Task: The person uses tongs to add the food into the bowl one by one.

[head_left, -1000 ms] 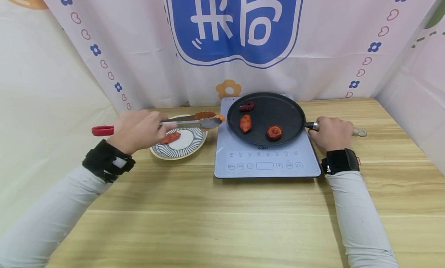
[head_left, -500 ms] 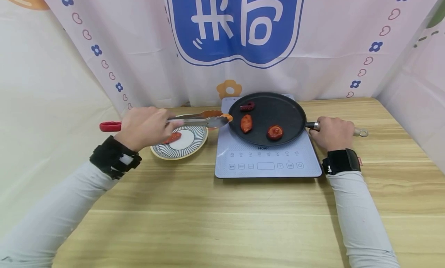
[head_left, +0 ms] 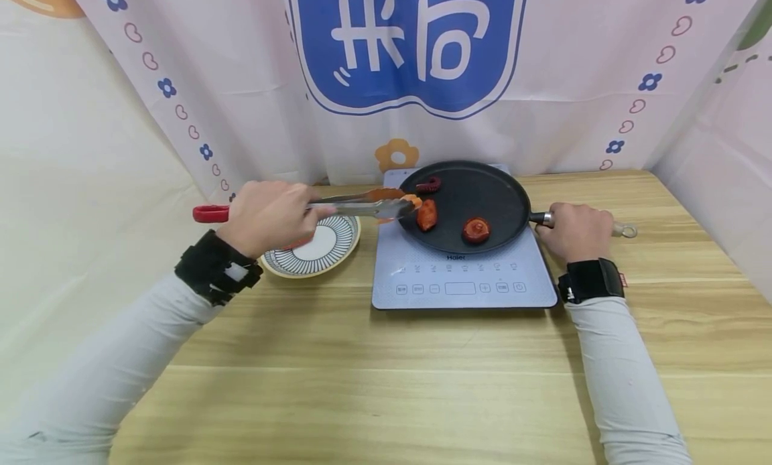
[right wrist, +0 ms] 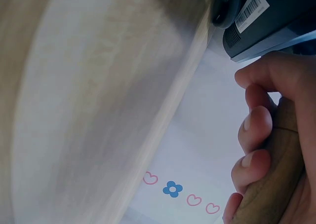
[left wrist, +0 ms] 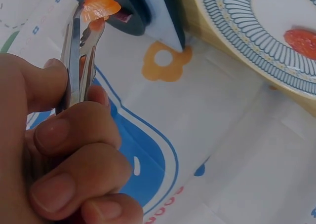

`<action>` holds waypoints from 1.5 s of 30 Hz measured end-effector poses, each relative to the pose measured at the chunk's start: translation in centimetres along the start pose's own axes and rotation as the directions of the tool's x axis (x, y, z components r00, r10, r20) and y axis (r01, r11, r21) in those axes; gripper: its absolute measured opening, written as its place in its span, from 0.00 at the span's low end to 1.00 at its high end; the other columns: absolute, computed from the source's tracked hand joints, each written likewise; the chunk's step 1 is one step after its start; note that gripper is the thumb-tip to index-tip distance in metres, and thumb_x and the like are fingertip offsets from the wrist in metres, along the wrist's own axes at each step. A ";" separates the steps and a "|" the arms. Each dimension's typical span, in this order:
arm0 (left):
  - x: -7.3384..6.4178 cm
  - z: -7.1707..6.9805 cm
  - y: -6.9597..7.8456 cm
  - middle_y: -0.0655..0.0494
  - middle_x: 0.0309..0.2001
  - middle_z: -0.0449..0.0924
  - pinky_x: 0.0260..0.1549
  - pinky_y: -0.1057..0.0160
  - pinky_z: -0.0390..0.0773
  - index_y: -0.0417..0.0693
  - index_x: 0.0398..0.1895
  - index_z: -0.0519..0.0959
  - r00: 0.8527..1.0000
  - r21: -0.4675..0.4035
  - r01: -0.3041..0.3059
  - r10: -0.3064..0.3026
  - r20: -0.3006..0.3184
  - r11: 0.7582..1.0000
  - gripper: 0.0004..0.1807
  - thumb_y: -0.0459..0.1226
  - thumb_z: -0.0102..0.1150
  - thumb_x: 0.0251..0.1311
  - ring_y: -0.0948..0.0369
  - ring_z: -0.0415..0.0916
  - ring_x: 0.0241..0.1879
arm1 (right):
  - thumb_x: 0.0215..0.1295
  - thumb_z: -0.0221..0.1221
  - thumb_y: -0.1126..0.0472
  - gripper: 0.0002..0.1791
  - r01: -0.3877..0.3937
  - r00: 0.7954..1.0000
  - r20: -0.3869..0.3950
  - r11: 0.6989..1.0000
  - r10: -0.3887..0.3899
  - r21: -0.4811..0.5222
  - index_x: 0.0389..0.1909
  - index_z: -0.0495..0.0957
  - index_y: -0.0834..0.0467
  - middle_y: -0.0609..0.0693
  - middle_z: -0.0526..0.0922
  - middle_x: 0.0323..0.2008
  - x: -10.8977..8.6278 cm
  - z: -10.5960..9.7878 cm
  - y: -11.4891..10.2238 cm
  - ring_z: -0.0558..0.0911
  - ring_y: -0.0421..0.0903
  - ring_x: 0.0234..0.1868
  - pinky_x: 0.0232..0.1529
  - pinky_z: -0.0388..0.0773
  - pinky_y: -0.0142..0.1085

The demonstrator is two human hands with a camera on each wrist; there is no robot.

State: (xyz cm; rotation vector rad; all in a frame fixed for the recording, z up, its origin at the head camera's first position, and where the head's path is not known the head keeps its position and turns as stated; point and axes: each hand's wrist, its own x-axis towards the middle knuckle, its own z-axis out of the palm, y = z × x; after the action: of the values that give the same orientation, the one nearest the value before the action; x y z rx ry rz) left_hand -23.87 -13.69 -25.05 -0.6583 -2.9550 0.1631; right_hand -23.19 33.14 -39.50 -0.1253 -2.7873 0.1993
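Forward of the left hand, curled around the tongs, an orange piece sits pinched over the pan, while the right hand grips the handle, likely for stability.

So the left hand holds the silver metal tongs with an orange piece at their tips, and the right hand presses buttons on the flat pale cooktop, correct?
No: the right hand isn't pressing buttons; it grips the brown wooden handle of the round black pan, as the head and right wrist views show. The left hand does hold the silver metal tongs with the orange piece.
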 end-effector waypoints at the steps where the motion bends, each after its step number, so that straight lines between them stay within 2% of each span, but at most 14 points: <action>1: 0.1 0.0 0.2 0.54 0.20 0.65 0.15 0.61 0.60 0.52 0.44 0.87 1.000 -0.001 -0.003 0.003 -0.002 1.000 0.22 0.57 0.53 0.75 0.55 0.65 0.18 | 0.60 0.70 0.52 0.16 -0.001 1.000 0.003 1.000 0.001 -0.001 0.25 0.79 0.60 0.57 0.78 0.18 0.0 0.0 0.0 0.76 0.59 0.22 0.26 0.66 0.53; 5: 0.5 -0.2 1.1 0.54 0.21 0.68 0.15 0.60 0.63 0.54 0.46 0.89 0.999 -0.002 -0.032 0.032 -0.029 0.999 0.22 0.58 0.55 0.75 0.55 0.68 0.20 | 0.60 0.70 0.52 0.16 -0.003 1.000 0.012 1.000 0.003 -0.001 0.26 0.79 0.60 0.57 0.79 0.19 -0.1 0.0 0.1 0.76 0.59 0.22 0.27 0.67 0.54; 10: 1.1 -0.2 2.0 0.57 0.18 0.65 0.15 0.61 0.64 0.52 0.35 0.86 0.993 0.006 -0.078 0.078 -0.092 0.997 0.22 0.58 0.57 0.74 0.56 0.68 0.19 | 0.61 0.70 0.52 0.17 -0.009 1.000 0.019 1.000 0.009 -0.001 0.26 0.79 0.60 0.57 0.79 0.19 -0.1 0.1 0.2 0.77 0.60 0.23 0.28 0.67 0.54; 12: 1.4 -0.2 2.4 0.58 0.17 0.62 0.14 0.61 0.62 0.51 0.30 0.83 0.992 0.011 -0.087 0.087 -0.096 0.996 0.24 0.59 0.57 0.74 0.56 0.67 0.17 | 0.61 0.70 0.52 0.16 -0.010 1.000 0.020 1.000 0.010 0.000 0.26 0.79 0.60 0.57 0.79 0.19 -0.1 0.1 0.3 0.77 0.60 0.23 0.28 0.68 0.55; 17: 2.2 -0.5 3.5 0.59 0.17 0.58 0.15 0.62 0.56 0.51 0.26 0.80 0.996 0.010 -0.075 0.076 -0.053 0.997 0.27 0.60 0.55 0.75 0.57 0.62 0.15 | 0.61 0.70 0.52 0.16 -0.011 1.000 0.020 1.000 0.011 0.005 0.26 0.79 0.60 0.57 0.79 0.19 0.0 0.2 0.3 0.76 0.59 0.23 0.28 0.67 0.54; 20: 3.0 -0.6 4.3 0.58 0.18 0.60 0.16 0.62 0.56 0.51 0.30 0.82 0.997 -0.003 -0.072 0.072 -0.022 0.997 0.26 0.60 0.54 0.76 0.58 0.61 0.16 | 0.61 0.70 0.52 0.16 -0.011 1.000 0.013 1.000 0.011 0.004 0.26 0.79 0.60 0.57 0.78 0.19 0.0 0.2 0.3 0.76 0.59 0.22 0.28 0.66 0.53; 24: 4.1 -0.7 5.4 0.57 0.19 0.63 0.17 0.62 0.57 0.52 0.36 0.84 0.996 -0.008 -0.094 0.094 -0.006 0.996 0.23 0.58 0.54 0.76 0.57 0.62 0.17 | 0.60 0.70 0.53 0.16 -0.008 1.000 -0.001 1.000 0.008 0.008 0.24 0.78 0.60 0.57 0.78 0.18 -0.1 0.2 0.3 0.75 0.59 0.22 0.27 0.65 0.52; 32: 6.1 -0.5 7.3 0.58 0.20 0.62 0.18 0.62 0.61 0.53 0.27 0.77 0.991 0.041 -0.131 0.131 -0.001 0.991 0.27 0.60 0.49 0.78 0.57 0.67 0.20 | 0.60 0.70 0.53 0.16 -0.008 1.000 0.001 1.000 0.008 0.012 0.24 0.78 0.60 0.56 0.78 0.18 -0.2 0.3 0.4 0.76 0.59 0.22 0.27 0.66 0.53; 38: 7.0 0.0 8.1 0.58 0.20 0.62 0.19 0.61 0.63 0.52 0.23 0.74 0.992 0.049 -0.125 0.125 0.009 0.991 0.29 0.60 0.48 0.78 0.56 0.69 0.21 | 0.60 0.71 0.53 0.16 -0.007 1.000 0.000 1.000 0.007 0.014 0.24 0.78 0.60 0.56 0.78 0.18 0.0 0.2 0.3 0.76 0.59 0.22 0.28 0.66 0.53; 45: 7.8 0.8 8.6 0.58 0.21 0.63 0.21 0.61 0.64 0.52 0.26 0.76 0.994 0.050 -0.108 0.106 0.031 0.993 0.29 0.62 0.47 0.77 0.56 0.70 0.22 | 0.61 0.70 0.53 0.16 -0.005 1.000 0.002 1.000 0.005 0.014 0.25 0.79 0.60 0.56 0.78 0.18 0.1 0.0 0.0 0.75 0.58 0.21 0.27 0.64 0.51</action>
State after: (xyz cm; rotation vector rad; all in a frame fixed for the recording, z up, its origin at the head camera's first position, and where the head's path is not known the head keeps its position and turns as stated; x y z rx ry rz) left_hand -27.43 -2.71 -26.28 -0.8142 -2.9321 0.2593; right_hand -23.25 33.18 -39.52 -0.1290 -2.7869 0.2203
